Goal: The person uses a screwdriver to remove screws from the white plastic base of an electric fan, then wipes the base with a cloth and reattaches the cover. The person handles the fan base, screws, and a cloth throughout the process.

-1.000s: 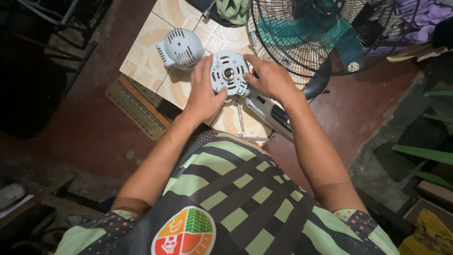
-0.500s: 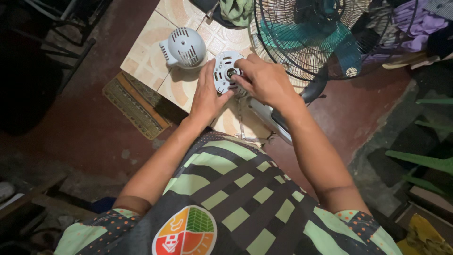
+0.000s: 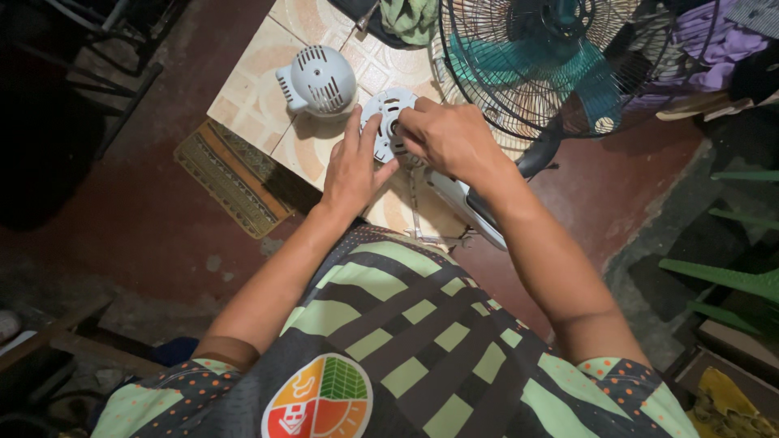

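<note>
A round white fan motor with slotted vents stands over the tiled patch of floor. My left hand cups its left side with fingers spread along the rim. My right hand covers its right half, fingertips pinched at the motor's centre. What the fingertips pinch is hidden. A white domed motor cover with vent slots lies on the tiles just left of the motor, apart from both hands.
A standing fan with a dark wire guard and teal blades rises to the right, its white base under my right forearm. A striped woven mat lies left of the tiles. Green cloth sits at the top, purple cloth at right.
My right hand slid from the motor's right edge onto its centre. My left hand stayed on the left rim. The view shifted slightly.
</note>
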